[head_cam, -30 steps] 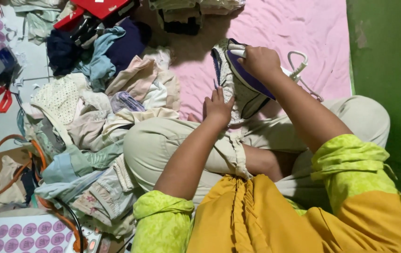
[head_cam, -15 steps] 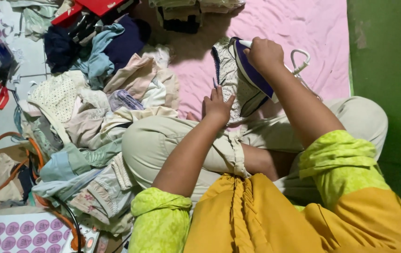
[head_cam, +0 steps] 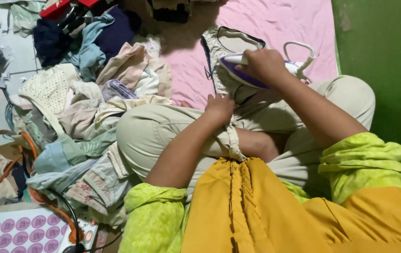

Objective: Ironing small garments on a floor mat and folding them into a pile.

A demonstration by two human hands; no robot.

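Purple-and-white iron in right hand presses pale patterned cloth.

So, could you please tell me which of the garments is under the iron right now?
The pale patterned garment with dark trim, spread flat on the pink sheet. The right hand presses the iron on it; the others lie crumpled at left.

Glossy purple-and-white plastic iron on a patterned matt cloth garment, over a soft pink blanket.

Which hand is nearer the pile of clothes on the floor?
Left. The left hand rests beside the pile of clothes; the right hand grips the iron farther away.
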